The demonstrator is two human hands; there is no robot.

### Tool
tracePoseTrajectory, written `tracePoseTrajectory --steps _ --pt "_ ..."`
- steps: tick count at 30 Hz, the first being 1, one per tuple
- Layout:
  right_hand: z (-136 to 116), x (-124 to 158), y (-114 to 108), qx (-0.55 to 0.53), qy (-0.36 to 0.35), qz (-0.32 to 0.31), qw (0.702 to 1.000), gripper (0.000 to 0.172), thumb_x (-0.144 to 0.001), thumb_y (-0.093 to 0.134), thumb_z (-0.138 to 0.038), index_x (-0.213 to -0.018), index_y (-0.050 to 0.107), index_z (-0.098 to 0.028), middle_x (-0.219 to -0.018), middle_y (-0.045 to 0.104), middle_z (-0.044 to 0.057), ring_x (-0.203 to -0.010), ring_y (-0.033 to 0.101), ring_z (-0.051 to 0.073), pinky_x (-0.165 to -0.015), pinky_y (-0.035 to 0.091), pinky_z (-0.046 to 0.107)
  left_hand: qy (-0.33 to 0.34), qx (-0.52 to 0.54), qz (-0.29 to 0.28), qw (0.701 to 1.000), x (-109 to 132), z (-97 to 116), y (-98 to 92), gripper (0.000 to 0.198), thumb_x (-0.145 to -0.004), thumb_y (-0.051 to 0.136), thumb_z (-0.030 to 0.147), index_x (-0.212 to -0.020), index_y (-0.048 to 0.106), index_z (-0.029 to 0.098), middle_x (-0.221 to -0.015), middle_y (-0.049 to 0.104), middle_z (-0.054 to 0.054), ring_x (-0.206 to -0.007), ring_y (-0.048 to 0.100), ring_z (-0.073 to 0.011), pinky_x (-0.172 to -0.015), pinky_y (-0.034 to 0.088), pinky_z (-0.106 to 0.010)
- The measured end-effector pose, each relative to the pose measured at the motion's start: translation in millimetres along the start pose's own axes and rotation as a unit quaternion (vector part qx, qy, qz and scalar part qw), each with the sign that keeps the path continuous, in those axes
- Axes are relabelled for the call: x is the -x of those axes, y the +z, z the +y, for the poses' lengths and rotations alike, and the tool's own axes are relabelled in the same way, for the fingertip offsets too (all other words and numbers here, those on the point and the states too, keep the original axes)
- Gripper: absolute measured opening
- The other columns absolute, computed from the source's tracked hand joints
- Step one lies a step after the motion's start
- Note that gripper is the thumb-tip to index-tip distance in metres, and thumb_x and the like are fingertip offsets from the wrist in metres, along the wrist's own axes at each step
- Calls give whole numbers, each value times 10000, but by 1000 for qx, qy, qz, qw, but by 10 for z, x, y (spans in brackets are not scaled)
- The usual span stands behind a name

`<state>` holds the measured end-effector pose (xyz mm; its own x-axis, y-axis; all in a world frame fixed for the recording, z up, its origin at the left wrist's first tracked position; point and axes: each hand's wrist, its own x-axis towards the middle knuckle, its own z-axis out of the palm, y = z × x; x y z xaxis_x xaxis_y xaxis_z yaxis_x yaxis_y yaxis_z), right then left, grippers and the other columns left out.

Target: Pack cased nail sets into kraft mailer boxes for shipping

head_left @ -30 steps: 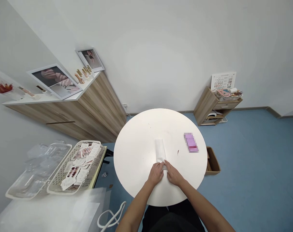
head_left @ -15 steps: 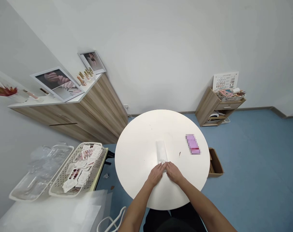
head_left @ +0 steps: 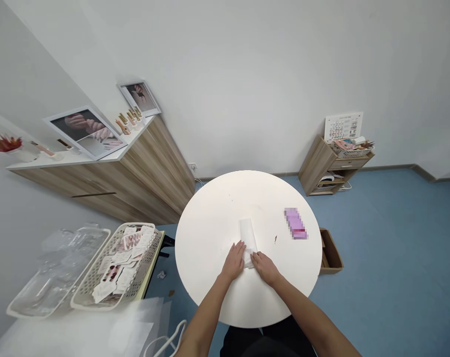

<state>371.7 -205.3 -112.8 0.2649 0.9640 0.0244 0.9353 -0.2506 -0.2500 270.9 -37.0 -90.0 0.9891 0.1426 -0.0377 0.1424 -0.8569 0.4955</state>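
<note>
A white, slightly see-through wrapped strip [head_left: 248,233] lies lengthwise on the round white table [head_left: 206,223]. It looks like thin sheet or film; its near end is folded and creased. Against the strip's left edge rests my left hand [head_left: 234,262], its fingers stretched out flat with the tips on the strip. My right hand [head_left: 265,268] is at the near right edge, fingertips closed together on the creased fold. What lies inside the strip, if anything, cannot be made out.
On the table's right lies a pixelated purple item [head_left: 295,223], with a small dark mark [head_left: 275,239] nearby. Baskets of cards [head_left: 78,296] and clear plastic [head_left: 15,310] stand left. A wooden cabinet [head_left: 154,173], small shelf unit [head_left: 314,166] and brown box [head_left: 332,253] surround the table.
My hands have moved apart from meeting at the strip's near end. The left has slid up along the left edge and flattened; the right stays near the fold, slightly lower.
</note>
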Motion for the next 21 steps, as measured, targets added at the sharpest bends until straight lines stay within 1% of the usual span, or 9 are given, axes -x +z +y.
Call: tracePoseTrajectory --steps 2,4,7,9,11,14,17,19,21 --pt "-17 -3 -8 -2 2 6 1000 488 -844 410 -1 -1302 496 -144 -1180 589 131 -1039 542 252 -906 467 399 14 -4 -18 1000 -119 -83 -45 625 -797 417 109 -1410 405 226 -1503 399 -47 -1441 238 -213 -1188 167 -507" --pt "-33 -15 -21 0 3 3 1000 497 -826 431 5 -1296 500 -142 -1192 585 139 -1042 542 258 -895 469 402 10 3 -54 998 -239 -141 -87 579 -804 441 134 -1368 471 264 -1469 451 -22 -1427 275 -215 -1185 161 -501" --pt "-45 -40 -83 12 8 -29 999 492 -793 437 11 -1253 532 -135 -1158 598 141 -1002 544 263 -817 490 386 -41 36 -89 995 -392 -161 -135 444 -827 444 175 -1223 616 276 -1374 557 -11 -1338 418 -227 -1150 250 -468" --pt "-34 -63 -161 6 14 -52 999 477 -763 450 6 -1200 566 -147 -1121 610 130 -987 540 261 -770 496 365 -83 76 -86 990 -460 -144 -155 365 -829 450 201 -1091 693 277 -1327 594 1 -1260 481 -228 -1102 331 -421" --pt "5 -101 -262 -18 25 -65 997 442 -752 473 -23 -1152 592 -168 -1109 615 118 -1004 532 260 -726 497 339 -110 105 -76 985 -502 -124 -168 323 -839 445 235 -987 728 280 -1290 615 11 -1192 517 -223 -1055 382 -385" --pt "130 -217 -427 -89 39 -83 992 356 -769 520 -113 -1093 634 -208 -1107 625 93 -1025 534 251 -696 493 311 -153 165 -69 972 -538 -120 -196 357 -886 381 303 -969 728 282 -1278 616 17 -1151 541 -210 -1022 409 -353" --pt "316 -421 -569 -192 63 -106 974 288 -789 553 -193 -1045 681 -222 -1066 651 70 -1003 568 229 -791 486 321 -211 264 -73 938 -569 -153 -248 390 -905 353 385 -1025 704 266 -1224 649 7 -1132 564 -210 -991 432 -342" --pt "445 -589 -635 -262 93 -124 953 249 -810 559 -240 -1012 703 -218 -1032 662 61 -969 594 213 -839 473 325 -219 302 -85 924 -582 -182 -285 431 -916 319 416 -1050 693 250 -1150 684 3 -1088 597 -209 -964 453 -339" --pt "557 -754 -670 -311 125 -135 932 223 -840 543 -280 -962 714 -207 -1018 657 57 -921 611 195 -838 472 315 -208 338 -86 914 -574 -199 -308 471 -930 282 432 -1064 688 234 -1116 697 -4 -1074 611 -211 -968 452 -343"
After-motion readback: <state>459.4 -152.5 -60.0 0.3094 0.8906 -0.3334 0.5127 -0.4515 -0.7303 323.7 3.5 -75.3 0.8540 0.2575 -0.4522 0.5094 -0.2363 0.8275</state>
